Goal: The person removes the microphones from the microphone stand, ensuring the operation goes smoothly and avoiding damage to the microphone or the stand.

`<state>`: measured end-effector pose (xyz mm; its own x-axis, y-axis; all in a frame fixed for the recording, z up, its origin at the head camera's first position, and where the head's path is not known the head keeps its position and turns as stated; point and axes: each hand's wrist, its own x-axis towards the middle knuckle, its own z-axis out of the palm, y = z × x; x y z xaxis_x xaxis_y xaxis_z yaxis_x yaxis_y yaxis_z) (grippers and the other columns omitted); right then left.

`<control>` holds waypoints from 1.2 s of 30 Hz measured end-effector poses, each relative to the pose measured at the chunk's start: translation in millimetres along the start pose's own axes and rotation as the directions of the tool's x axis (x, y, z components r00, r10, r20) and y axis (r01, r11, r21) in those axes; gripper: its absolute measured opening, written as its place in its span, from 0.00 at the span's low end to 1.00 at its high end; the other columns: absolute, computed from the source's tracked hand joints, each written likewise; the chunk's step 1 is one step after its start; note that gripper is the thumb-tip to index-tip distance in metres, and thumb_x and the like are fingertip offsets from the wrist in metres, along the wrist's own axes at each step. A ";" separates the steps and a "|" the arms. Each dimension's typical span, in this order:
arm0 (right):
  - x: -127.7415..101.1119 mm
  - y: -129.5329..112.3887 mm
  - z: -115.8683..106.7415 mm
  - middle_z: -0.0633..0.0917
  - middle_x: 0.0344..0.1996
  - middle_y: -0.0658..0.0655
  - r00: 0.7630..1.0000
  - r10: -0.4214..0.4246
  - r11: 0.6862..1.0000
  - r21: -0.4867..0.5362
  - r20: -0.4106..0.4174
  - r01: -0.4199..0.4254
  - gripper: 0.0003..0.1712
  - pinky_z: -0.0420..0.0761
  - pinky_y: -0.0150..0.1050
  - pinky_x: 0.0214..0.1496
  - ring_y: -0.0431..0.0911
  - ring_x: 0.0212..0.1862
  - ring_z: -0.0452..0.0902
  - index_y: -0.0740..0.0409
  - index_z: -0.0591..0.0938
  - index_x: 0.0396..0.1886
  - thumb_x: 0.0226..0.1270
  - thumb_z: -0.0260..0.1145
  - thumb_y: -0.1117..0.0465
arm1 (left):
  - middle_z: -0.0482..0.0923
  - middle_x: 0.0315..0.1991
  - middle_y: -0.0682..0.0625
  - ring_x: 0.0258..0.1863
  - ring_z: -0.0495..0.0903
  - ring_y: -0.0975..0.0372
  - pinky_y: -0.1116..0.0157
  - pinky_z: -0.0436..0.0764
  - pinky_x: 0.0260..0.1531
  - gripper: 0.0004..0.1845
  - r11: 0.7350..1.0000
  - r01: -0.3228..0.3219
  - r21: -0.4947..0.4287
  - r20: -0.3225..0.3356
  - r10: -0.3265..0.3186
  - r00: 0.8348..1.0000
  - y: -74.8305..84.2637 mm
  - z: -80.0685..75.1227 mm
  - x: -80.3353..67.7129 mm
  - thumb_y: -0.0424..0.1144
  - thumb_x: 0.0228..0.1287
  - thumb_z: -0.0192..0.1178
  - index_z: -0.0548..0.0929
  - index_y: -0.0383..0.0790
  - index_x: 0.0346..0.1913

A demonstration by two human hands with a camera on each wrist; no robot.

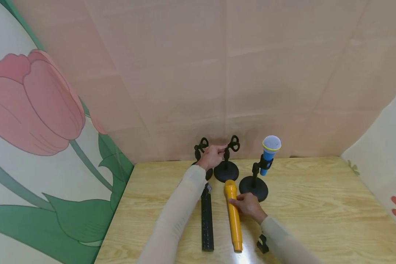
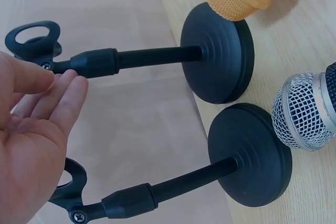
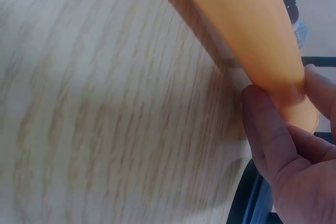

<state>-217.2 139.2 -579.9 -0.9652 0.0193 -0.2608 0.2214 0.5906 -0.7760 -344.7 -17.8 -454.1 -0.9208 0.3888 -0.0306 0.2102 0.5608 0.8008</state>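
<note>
Across the wood-grained tabletop (image 1: 316, 205), our right hand (image 1: 250, 206) grasps a smooth orange microphone (image 1: 234, 222) between thumb and fingers near its head, while our left hand (image 1: 212, 157) pinches the middle black stand (image 1: 226, 171) by its looped clip. Our left sleeve (image 1: 175, 216) partly hides the left stand (image 2: 249, 156); before its round base lies a dark microphone (image 1: 206, 223) with silver wire mesh. Just beside our right hand, a third stand (image 1: 253, 187) crowds in, bearing a tilted blue microphone (image 1: 270, 145). Behind rises a creased pink sheet (image 1: 217, 84).
</note>
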 end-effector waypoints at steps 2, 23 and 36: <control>0.2 0.6 0.3 0.82 0.24 0.52 1.000 0.017 1.000 -0.014 0.006 -0.017 0.22 0.77 0.35 0.29 0.44 0.27 0.76 0.68 0.87 0.41 0.67 0.70 0.50 | 0.73 0.67 0.49 0.63 0.76 0.60 0.61 0.76 0.59 0.24 1.000 -0.001 -0.005 0.000 0.001 1.000 0.2 0.4 0.0 0.27 0.76 0.51 0.73 0.48 0.70; -4.8 1.5 3.6 0.81 0.23 0.52 0.998 0.060 0.997 -0.041 0.027 -0.059 0.26 0.75 0.34 0.29 0.44 0.27 0.75 0.67 0.87 0.41 0.68 0.69 0.45 | 0.73 0.67 0.49 0.64 0.74 0.60 0.62 0.74 0.60 0.24 1.000 -0.004 -0.010 -0.013 0.004 1.000 2.4 3.3 -5.0 0.26 0.76 0.49 0.74 0.46 0.69; -7.2 3.6 -8.2 0.83 0.30 0.54 0.999 0.045 0.998 -0.034 0.013 -0.045 0.31 0.77 0.37 0.33 0.47 0.32 0.76 0.70 0.85 0.47 0.68 0.68 0.42 | 0.72 0.68 0.49 0.66 0.72 0.59 0.61 0.72 0.63 0.24 0.997 0.032 -0.074 -0.013 -0.033 0.999 4.7 3.7 -4.8 0.25 0.76 0.49 0.75 0.46 0.69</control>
<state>-210.7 147.8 -576.1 -0.9523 0.0360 -0.3029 0.2598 0.6161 -0.7436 -338.1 -14.3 -452.3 -0.9314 0.3607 -0.0492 0.1558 0.5170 0.8417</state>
